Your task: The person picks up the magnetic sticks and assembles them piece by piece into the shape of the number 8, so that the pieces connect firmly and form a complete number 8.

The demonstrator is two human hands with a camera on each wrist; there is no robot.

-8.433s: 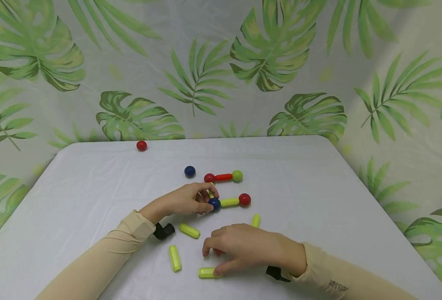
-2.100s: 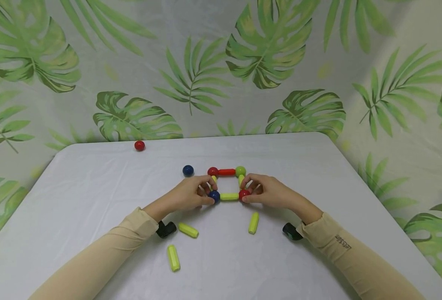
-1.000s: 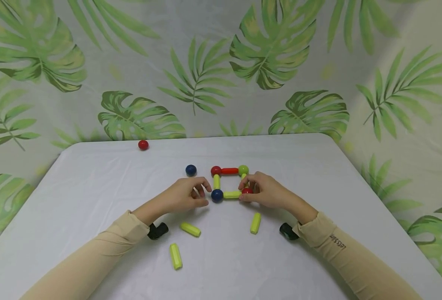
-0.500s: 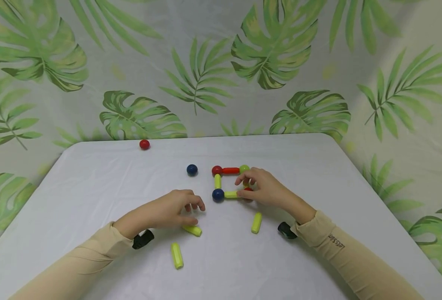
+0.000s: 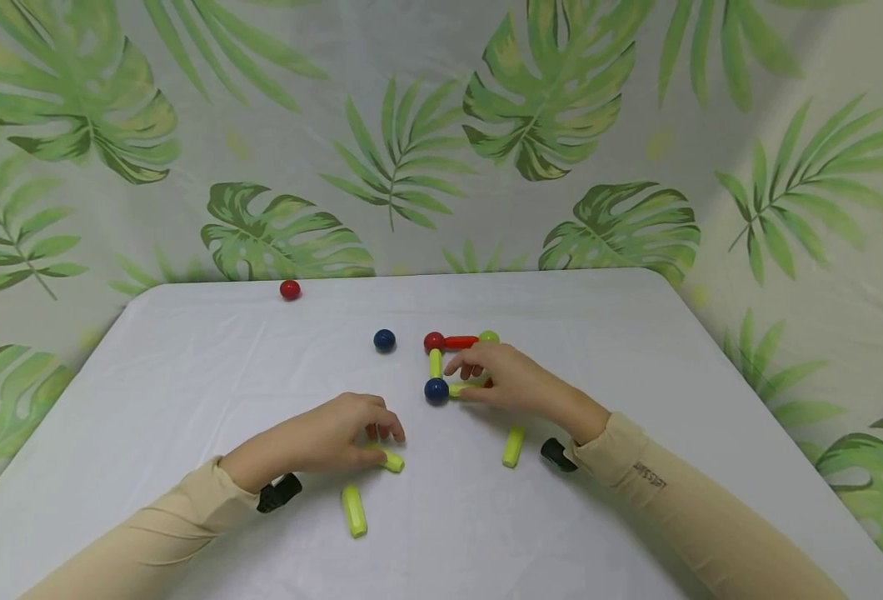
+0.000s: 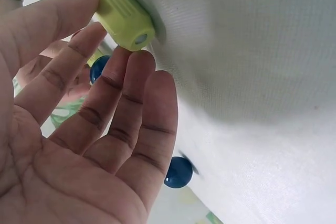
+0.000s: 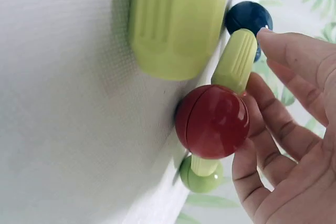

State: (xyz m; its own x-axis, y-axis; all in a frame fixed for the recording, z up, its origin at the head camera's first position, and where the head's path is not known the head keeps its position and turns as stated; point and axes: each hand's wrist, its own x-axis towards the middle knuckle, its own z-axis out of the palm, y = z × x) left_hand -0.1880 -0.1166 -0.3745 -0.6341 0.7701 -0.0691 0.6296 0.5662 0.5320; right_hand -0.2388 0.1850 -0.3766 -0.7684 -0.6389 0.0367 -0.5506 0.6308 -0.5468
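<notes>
My left hand (image 5: 344, 433) is low at a loose yellow-green magnetic rod (image 6: 118, 11). Its thumb touches the rod's side, while the other fingers are loosely bent and not closed round it. My right hand (image 5: 512, 379) hovers over a flat square of rods and balls, fingers loosely bent. Its thumb tip is by the yellow-green rod (image 7: 235, 59) between the blue ball (image 5: 436, 391) and the near red ball (image 7: 212, 121); contact is unclear. The far side joins a red ball (image 5: 434, 341), a red rod (image 5: 461, 342) and a green ball (image 5: 489, 337).
Two more yellow-green rods lie loose: one front left (image 5: 354, 511), one front right (image 5: 512, 447). A loose blue ball (image 5: 385, 340) sits left of the square. Another red ball (image 5: 290, 289) is at the back edge of the white-covered table (image 5: 599, 308).
The right hand brought a rod from the front to the square's right side. My left hand let go of the blue ball and moved front-left; the right left the red ball, shifting left.
</notes>
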